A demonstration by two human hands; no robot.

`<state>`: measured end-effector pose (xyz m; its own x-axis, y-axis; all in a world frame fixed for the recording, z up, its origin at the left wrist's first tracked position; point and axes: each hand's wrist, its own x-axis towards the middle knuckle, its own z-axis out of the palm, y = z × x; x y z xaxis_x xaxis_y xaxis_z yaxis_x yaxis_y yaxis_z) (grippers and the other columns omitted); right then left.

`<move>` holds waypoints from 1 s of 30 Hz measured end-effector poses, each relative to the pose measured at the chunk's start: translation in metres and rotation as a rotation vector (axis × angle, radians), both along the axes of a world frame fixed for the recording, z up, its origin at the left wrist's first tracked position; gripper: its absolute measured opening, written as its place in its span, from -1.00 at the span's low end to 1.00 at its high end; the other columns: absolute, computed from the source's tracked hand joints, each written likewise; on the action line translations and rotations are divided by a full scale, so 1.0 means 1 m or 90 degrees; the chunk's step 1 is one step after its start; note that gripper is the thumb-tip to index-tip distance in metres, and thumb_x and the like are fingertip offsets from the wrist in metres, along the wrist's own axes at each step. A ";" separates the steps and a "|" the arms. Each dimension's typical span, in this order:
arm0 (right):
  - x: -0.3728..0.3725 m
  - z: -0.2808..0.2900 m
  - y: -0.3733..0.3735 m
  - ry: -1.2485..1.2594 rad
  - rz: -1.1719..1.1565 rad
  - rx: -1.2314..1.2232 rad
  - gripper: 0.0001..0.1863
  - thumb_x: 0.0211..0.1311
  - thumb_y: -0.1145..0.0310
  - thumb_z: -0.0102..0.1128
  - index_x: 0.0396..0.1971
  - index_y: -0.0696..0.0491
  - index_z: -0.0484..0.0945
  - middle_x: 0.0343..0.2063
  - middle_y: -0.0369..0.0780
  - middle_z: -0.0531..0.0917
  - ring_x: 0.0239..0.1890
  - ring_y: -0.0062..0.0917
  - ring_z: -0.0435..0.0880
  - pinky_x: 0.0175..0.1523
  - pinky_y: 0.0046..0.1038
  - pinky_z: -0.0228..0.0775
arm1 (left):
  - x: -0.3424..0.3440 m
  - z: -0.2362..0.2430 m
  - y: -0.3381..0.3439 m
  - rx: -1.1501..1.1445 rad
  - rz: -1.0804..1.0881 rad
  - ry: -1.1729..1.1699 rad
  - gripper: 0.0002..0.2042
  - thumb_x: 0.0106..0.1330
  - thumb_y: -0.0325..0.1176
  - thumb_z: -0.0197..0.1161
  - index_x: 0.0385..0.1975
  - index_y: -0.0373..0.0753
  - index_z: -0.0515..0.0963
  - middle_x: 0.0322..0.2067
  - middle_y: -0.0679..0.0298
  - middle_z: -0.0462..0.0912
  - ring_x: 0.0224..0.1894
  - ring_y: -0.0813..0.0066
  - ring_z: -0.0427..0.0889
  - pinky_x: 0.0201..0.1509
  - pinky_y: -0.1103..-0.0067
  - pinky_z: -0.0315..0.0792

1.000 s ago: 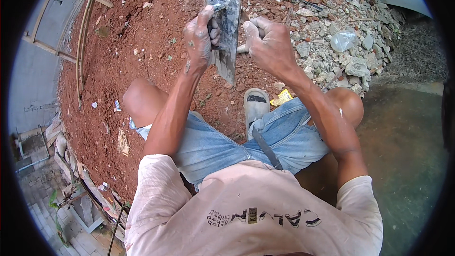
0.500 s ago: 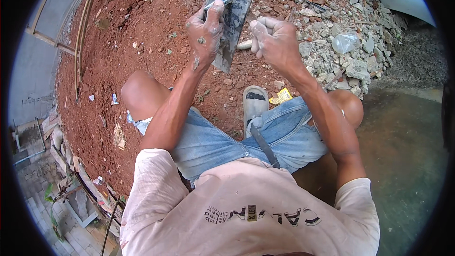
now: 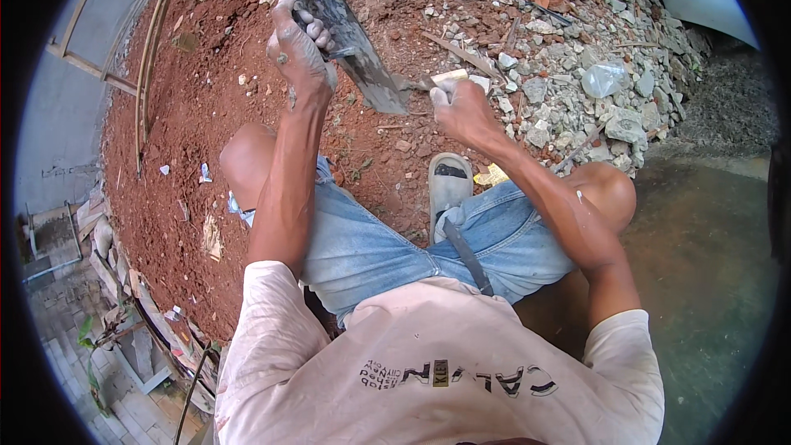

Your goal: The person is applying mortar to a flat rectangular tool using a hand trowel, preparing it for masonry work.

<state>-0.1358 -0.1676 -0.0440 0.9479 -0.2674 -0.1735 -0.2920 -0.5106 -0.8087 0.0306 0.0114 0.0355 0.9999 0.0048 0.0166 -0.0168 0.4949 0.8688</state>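
My left hand point(image 3: 301, 45) is closed around the handle of a rectangular plastering trowel point(image 3: 362, 62), its grey blade smeared with dried and wet material. The trowel slants from upper left down to the right, in front of me over the soil. My right hand point(image 3: 466, 111) is closed on a small scraper point(image 3: 449, 77) with a pale handle. The scraper's narrow blade points left and meets or nearly meets the trowel's lower right edge; exact contact cannot be made out. Greyish residue coats the fingers of both hands.
Red soil point(image 3: 189, 124) spreads ahead and to the left. A heap of broken rubble point(image 3: 577, 91) lies at the right with a clear plastic bag point(image 3: 604, 79) on it. Bamboo poles point(image 3: 147, 58) stand at the left. A yellow wrapper point(image 3: 492, 175) lies beside my sandal point(image 3: 450, 189).
My left hand has moved left with the trowel, which has turned from near upright to slanted. My right hand has lowered and turned, bringing the scraper's handle and blade into view.
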 end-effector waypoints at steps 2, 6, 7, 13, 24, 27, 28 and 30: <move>0.001 0.027 -0.006 -0.060 0.013 0.021 -0.76 0.43 0.36 0.15 -0.28 0.22 0.69 -0.50 0.04 0.68 -0.42 -0.19 0.66 -0.24 -0.14 0.46 | 0.002 -0.007 0.006 0.033 0.017 0.047 -0.57 0.50 0.05 0.29 -0.46 -0.17 0.46 -0.63 0.44 0.44 -0.65 0.68 0.38 -0.60 0.66 0.28; -0.001 0.047 -0.007 -0.259 0.124 -0.044 -0.79 0.38 0.35 0.16 -0.29 0.18 0.68 -0.48 0.09 0.67 -0.35 0.00 0.72 -0.20 -0.07 0.48 | -0.014 -0.016 -0.012 0.124 0.018 0.043 -0.51 0.50 0.13 0.31 -0.44 -0.20 0.49 -0.60 0.44 0.48 -0.62 0.68 0.42 -0.58 0.64 0.33; -0.001 0.046 -0.006 -0.254 0.131 -0.044 -0.79 0.38 0.35 0.16 -0.29 0.18 0.68 -0.48 0.09 0.67 -0.35 0.00 0.72 -0.20 -0.07 0.48 | -0.016 -0.018 -0.015 0.123 0.025 0.048 -0.51 0.50 0.13 0.31 -0.44 -0.20 0.49 -0.60 0.44 0.48 -0.62 0.68 0.42 -0.58 0.64 0.33; -0.013 0.031 0.002 -0.082 0.337 -0.300 -0.84 0.31 0.40 0.17 -0.35 0.14 0.68 -0.48 0.01 0.71 -0.37 -0.04 0.74 -0.21 -0.04 0.56 | -0.007 -0.012 -0.008 0.073 -0.041 0.085 -0.52 0.44 0.18 0.38 -0.36 -0.15 0.47 -0.55 0.44 0.48 -0.59 0.67 0.41 -0.53 0.63 0.35; -0.018 0.044 -0.004 -0.095 0.320 -0.186 -0.81 0.25 0.32 0.23 -0.41 0.14 0.67 -0.49 0.09 0.68 -0.34 0.08 0.69 -0.14 0.01 0.51 | 0.042 -0.029 0.028 -0.009 0.055 0.151 -0.56 0.52 0.15 0.28 -0.31 -0.13 0.45 -0.53 0.44 0.44 -0.57 0.65 0.40 -0.50 0.61 0.41; -0.017 0.032 0.000 -0.141 0.290 -0.202 -0.82 0.22 0.37 0.20 -0.43 0.17 0.65 -0.53 0.09 0.66 -0.41 0.06 0.68 -0.19 0.00 0.51 | 0.034 -0.028 0.015 -0.021 0.059 0.179 -0.56 0.56 0.17 0.22 -0.29 -0.13 0.43 -0.55 0.45 0.41 -0.56 0.62 0.41 -0.49 0.60 0.45; -0.017 0.025 0.001 -0.144 0.287 -0.231 -0.82 0.21 0.39 0.18 -0.45 0.19 0.65 -0.56 0.09 0.65 -0.44 0.04 0.68 -0.23 -0.01 0.51 | 0.028 -0.030 0.006 -0.016 0.058 0.165 -0.56 0.57 0.16 0.21 -0.29 -0.13 0.42 -0.55 0.45 0.42 -0.56 0.61 0.41 -0.49 0.59 0.45; -0.015 0.020 0.011 -0.094 0.313 -0.220 -0.81 0.29 0.38 0.16 -0.41 0.18 0.65 -0.54 0.07 0.65 -0.41 0.04 0.68 -0.21 0.00 0.51 | 0.030 -0.036 0.006 -0.026 0.068 0.144 -0.52 0.63 0.08 0.12 -0.30 -0.29 0.41 -0.58 0.32 0.47 -0.62 0.51 0.45 -0.57 0.49 0.51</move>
<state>-0.1510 -0.1564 -0.0235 0.9816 0.1904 -0.0119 0.1473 -0.7961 -0.5870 0.0603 0.0174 -0.0005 0.9719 0.1068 -0.2097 0.1213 0.5360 0.8354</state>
